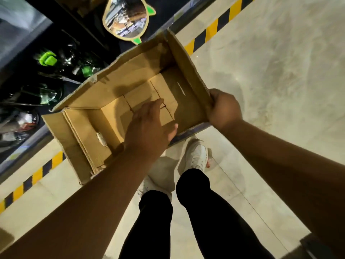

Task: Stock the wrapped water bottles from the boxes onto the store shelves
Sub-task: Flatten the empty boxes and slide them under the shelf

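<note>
The person is standing over an open cardboard box (89,116) that is sitting tilted between the two arms, its far left corner lying over the edge of a dark store shelf (28,144). The left hand (149,126) is reaching down into the box from the near side, palm down, fingers straight and loosely spread above the folded bottom flaps; whether the fingertips are touching the cardboard cannot be told. The right hand (224,107) is gripping the upright right flap of the box, its fingers curling round the flap's edge.

The wrapped water bottles (61,64) are lying on the shelf to the left of the box, dark under glinting plastic film, with bright green caps (47,59) showing through. Farther along the shelf a gold-framed mirror (127,15) with green ear-like tips is reflecting the store lights. Yellow and black hazard tape (211,32) is running along the shelf's base on the pale tiled floor (280,71). Below the box, black trousers (205,212) and a white shoe (196,152) are showing.
</note>
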`<state>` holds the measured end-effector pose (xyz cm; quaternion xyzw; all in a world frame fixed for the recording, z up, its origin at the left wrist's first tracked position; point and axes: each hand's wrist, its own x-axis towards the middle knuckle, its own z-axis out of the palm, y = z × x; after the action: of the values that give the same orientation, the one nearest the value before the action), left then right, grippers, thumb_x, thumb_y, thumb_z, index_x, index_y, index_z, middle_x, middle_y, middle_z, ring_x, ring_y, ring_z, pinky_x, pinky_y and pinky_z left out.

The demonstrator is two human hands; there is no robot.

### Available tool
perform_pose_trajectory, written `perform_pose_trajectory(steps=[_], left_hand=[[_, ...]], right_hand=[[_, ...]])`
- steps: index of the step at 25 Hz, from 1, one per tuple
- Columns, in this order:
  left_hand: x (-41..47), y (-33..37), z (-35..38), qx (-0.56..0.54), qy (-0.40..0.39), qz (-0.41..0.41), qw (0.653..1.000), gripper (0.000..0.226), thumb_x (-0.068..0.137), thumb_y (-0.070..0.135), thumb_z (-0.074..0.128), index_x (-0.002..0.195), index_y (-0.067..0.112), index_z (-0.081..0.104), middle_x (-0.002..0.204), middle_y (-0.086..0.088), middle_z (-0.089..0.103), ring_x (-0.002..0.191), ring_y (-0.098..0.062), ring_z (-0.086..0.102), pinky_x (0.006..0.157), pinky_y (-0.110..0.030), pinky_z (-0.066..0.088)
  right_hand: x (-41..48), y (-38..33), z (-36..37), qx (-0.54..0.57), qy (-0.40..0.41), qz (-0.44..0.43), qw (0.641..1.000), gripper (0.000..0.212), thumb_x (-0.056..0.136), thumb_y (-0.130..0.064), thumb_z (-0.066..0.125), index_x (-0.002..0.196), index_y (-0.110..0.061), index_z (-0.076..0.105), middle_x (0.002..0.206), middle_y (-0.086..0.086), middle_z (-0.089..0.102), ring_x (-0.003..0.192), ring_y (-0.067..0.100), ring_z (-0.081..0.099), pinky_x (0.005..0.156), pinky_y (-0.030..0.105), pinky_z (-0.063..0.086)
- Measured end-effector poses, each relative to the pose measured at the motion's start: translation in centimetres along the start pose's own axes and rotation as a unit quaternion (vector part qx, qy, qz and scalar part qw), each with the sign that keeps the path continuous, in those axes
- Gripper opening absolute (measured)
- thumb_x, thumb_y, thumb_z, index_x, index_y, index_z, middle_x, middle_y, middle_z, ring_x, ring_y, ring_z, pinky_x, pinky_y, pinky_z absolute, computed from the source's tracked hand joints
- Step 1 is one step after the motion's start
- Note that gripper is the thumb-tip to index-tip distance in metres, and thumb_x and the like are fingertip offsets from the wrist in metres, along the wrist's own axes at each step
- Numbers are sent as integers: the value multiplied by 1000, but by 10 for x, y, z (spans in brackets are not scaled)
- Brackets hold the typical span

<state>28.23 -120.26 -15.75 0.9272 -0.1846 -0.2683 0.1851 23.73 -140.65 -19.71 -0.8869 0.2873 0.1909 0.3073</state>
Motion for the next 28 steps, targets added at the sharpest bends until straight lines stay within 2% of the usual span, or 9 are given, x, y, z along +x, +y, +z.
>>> perform_pose_trajectory(steps=[3, 5, 7, 9, 11, 14, 20, 25, 28], left_hand=[[4, 21, -37, -125, 1, -120, 985, 68, 88, 56, 64, 143, 21, 43, 139, -4, 54, 122, -23, 55, 96, -40, 50], [4, 33, -58, -250, -1, -218, 944, 71, 85, 62, 64, 140, 20, 47, 135, -1, 58, 119, -22, 57, 96, -39, 50], [-2, 32, -69, -302, -2, -266, 916, 68, 85, 62, 66, 136, 19, 54, 133, -1, 61, 119, -22, 58, 93, -33, 48], [-12, 19, -76, -297, 28, -288, 910, 49, 89, 47, 69, 126, 15, 63, 125, -2, 67, 114, -24, 62, 82, -27, 43], [-29, -4, -86, -265, 81, -326, 904, 34, 93, 29, 64, 121, 10, 64, 121, -6, 69, 112, -30, 63, 79, -27, 44], [-62, -43, -109, -266, 110, -361, 887, 38, 96, 23, 56, 129, 3, 55, 124, -9, 63, 112, -31, 60, 85, -31, 45], [-146, -148, -140, -304, 157, -378, 860, 36, 94, 19, 59, 127, 6, 59, 120, -12, 63, 111, -33, 58, 85, -28, 37], [-192, -222, -147, -286, 246, -432, 819, 49, 86, 31, 63, 128, 6, 55, 126, -18, 62, 117, -38, 58, 83, -31, 41], [-209, -236, -139, -127, 314, -393, 855, 74, 82, 50, 56, 139, 3, 49, 142, -22, 51, 132, -38, 47, 101, -36, 39]], right_hand=[[-57, -36, -6, -7, 6, -29, 1000, 30, 92, -18, 50, 119, -21, 62, 102, 6, 68, 91, 29, 62, 76, 30, 45], [-92, -62, -5, 5, 3, -31, 999, 32, 95, -22, 49, 126, -23, 61, 110, 7, 68, 99, 30, 61, 84, 36, 49], [-123, -86, 5, -15, -1, -77, 997, 38, 92, -23, 47, 127, -21, 61, 109, 10, 67, 98, 33, 61, 82, 37, 48], [-150, -108, 20, -54, -4, -122, 991, 43, 87, -29, 47, 125, -17, 62, 102, 13, 65, 90, 36, 61, 75, 38, 48], [-172, -128, 33, -54, -9, -148, 987, 47, 92, -45, 47, 127, -17, 61, 107, 13, 65, 93, 35, 61, 79, 41, 50], [-189, -151, 39, 7, -36, -157, 987, 56, 92, -60, 39, 125, -21, 62, 115, 7, 63, 101, 30, 58, 87, 43, 49], [-146, -184, 53, -26, -35, -81, 996, 58, 90, -47, 63, 137, -16, 49, 132, 16, 50, 119, 37, 49, 101, 41, 41], [-137, -233, 98, -79, -128, -121, 981, 81, 82, -48, 73, 146, -18, 33, 144, 13, 39, 126, 38, 46, 103, 45, 41], [-154, -254, 130, -88, -128, -155, 976, 93, 78, -52, 75, 149, -18, 25, 145, 10, 38, 123, 36, 49, 100, 47, 46]])
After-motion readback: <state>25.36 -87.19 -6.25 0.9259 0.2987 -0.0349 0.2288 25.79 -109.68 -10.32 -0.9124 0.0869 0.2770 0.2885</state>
